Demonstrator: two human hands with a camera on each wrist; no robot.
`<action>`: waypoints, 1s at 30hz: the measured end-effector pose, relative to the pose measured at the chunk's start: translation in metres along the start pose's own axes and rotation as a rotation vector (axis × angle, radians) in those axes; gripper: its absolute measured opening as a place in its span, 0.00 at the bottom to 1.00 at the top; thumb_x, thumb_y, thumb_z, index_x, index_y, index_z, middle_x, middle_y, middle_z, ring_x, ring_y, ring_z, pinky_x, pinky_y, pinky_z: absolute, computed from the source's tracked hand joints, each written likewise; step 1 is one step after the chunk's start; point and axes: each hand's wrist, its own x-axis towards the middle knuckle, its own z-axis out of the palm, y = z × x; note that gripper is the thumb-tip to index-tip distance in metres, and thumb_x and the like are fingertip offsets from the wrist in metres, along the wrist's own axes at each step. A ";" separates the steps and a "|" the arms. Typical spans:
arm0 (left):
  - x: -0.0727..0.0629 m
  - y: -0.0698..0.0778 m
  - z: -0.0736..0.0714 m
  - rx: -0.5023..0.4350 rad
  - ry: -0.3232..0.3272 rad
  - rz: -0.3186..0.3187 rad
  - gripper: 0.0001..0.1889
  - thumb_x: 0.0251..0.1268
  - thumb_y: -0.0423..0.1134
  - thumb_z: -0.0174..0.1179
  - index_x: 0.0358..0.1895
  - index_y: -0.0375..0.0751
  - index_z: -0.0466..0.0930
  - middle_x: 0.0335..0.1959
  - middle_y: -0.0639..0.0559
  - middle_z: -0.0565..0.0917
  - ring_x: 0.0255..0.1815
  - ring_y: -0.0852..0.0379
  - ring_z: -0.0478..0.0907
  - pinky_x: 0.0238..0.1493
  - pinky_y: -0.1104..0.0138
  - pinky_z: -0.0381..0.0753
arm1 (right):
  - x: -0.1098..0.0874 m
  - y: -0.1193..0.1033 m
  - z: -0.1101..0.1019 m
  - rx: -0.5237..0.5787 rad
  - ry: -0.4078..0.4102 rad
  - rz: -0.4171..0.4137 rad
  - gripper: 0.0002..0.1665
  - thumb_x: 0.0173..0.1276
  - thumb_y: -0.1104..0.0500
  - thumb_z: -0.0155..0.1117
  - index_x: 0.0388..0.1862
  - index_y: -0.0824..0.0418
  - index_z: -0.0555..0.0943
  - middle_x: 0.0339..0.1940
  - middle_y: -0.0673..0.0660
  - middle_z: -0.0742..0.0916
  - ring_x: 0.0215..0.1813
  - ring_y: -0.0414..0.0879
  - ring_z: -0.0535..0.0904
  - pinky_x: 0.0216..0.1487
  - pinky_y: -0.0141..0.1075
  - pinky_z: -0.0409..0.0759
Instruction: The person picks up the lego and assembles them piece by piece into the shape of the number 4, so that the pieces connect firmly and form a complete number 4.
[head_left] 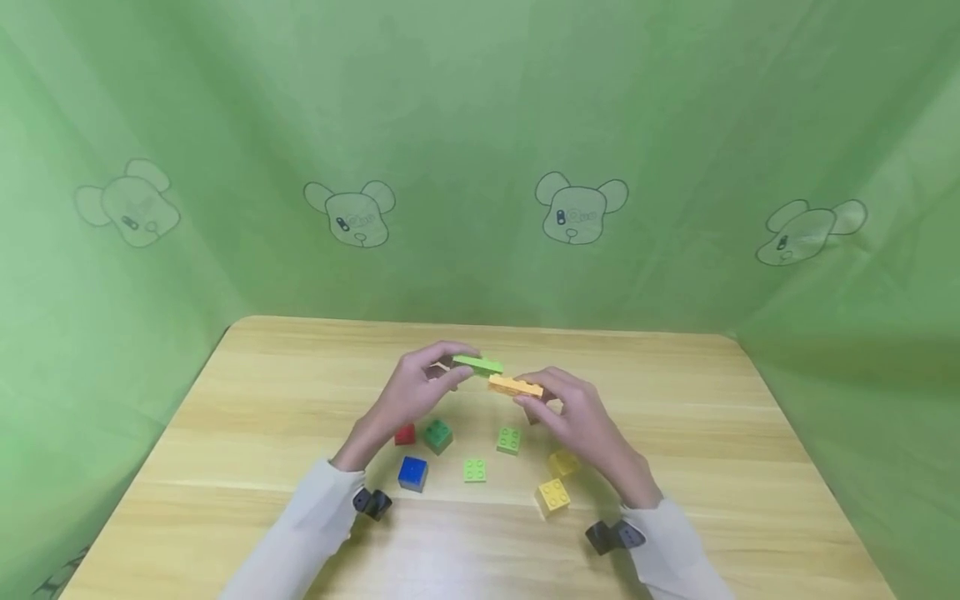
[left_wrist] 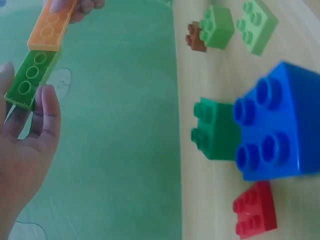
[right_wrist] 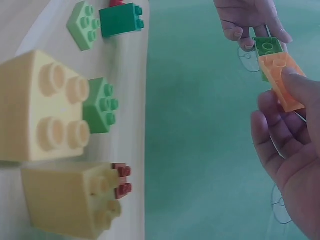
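Note:
Above the table, my left hand (head_left: 416, 387) pinches a long green toy brick (head_left: 478, 365) near its outer end. My right hand (head_left: 583, 417) holds a long orange brick (head_left: 516, 386) between thumb and fingers. The inner ends of the two bricks meet, the orange one slightly lower in the head view. Seen in the left wrist view, hollow undersides with round tubes show on the green brick (left_wrist: 31, 77) and the orange brick (left_wrist: 51, 27). Whether the two are pressed together or only touch, I cannot tell.
Below the hands, on the wooden table (head_left: 210, 492), stand blue (head_left: 413, 473), dark green (head_left: 438, 436) and red (head_left: 405, 434) bricks. Light green bricks (head_left: 508, 440), yellow bricks (head_left: 553, 497) and a brown brick (left_wrist: 196, 37) lie there too. A green curtain (head_left: 480, 108) surrounds the table.

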 end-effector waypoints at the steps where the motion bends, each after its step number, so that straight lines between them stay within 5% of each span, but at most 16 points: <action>1: -0.001 0.002 0.000 0.004 -0.004 0.009 0.14 0.76 0.39 0.64 0.60 0.44 0.84 0.56 0.52 0.86 0.39 0.56 0.86 0.41 0.57 0.90 | 0.001 -0.001 0.000 0.001 0.013 -0.024 0.15 0.66 0.66 0.74 0.52 0.61 0.86 0.36 0.47 0.87 0.34 0.41 0.85 0.34 0.31 0.86; 8: -0.007 0.017 0.001 0.021 0.002 0.155 0.16 0.68 0.33 0.70 0.57 0.39 0.84 0.55 0.50 0.87 0.46 0.56 0.85 0.46 0.62 0.89 | 0.006 -0.010 -0.002 -0.002 0.095 -0.167 0.20 0.59 0.70 0.77 0.51 0.62 0.86 0.40 0.50 0.89 0.32 0.39 0.85 0.40 0.25 0.85; 18: -0.013 0.028 0.002 -0.002 0.033 0.374 0.18 0.58 0.23 0.74 0.52 0.33 0.83 0.50 0.42 0.87 0.42 0.49 0.84 0.38 0.65 0.88 | 0.009 -0.024 0.000 0.001 0.154 -0.240 0.21 0.55 0.74 0.77 0.49 0.65 0.85 0.42 0.57 0.90 0.34 0.43 0.84 0.38 0.24 0.84; 23: -0.015 0.032 0.004 0.016 0.042 0.433 0.21 0.52 0.23 0.77 0.50 0.34 0.82 0.48 0.42 0.87 0.46 0.51 0.84 0.37 0.64 0.88 | 0.008 -0.029 0.001 -0.011 0.174 -0.242 0.15 0.65 0.64 0.74 0.48 0.67 0.83 0.42 0.60 0.89 0.37 0.49 0.86 0.43 0.25 0.85; 27: -0.017 0.035 0.004 0.058 0.056 0.458 0.23 0.48 0.25 0.79 0.49 0.36 0.83 0.46 0.44 0.88 0.45 0.52 0.84 0.41 0.63 0.87 | 0.009 -0.037 0.000 -0.016 0.190 -0.261 0.24 0.77 0.48 0.65 0.51 0.70 0.82 0.43 0.62 0.89 0.37 0.51 0.87 0.43 0.24 0.85; 30: -0.018 0.036 0.004 0.066 0.049 0.482 0.25 0.46 0.26 0.80 0.51 0.34 0.83 0.47 0.44 0.88 0.46 0.51 0.84 0.45 0.62 0.87 | 0.010 -0.041 0.000 -0.019 0.205 -0.294 0.27 0.79 0.47 0.61 0.53 0.72 0.82 0.43 0.63 0.89 0.35 0.49 0.86 0.40 0.25 0.85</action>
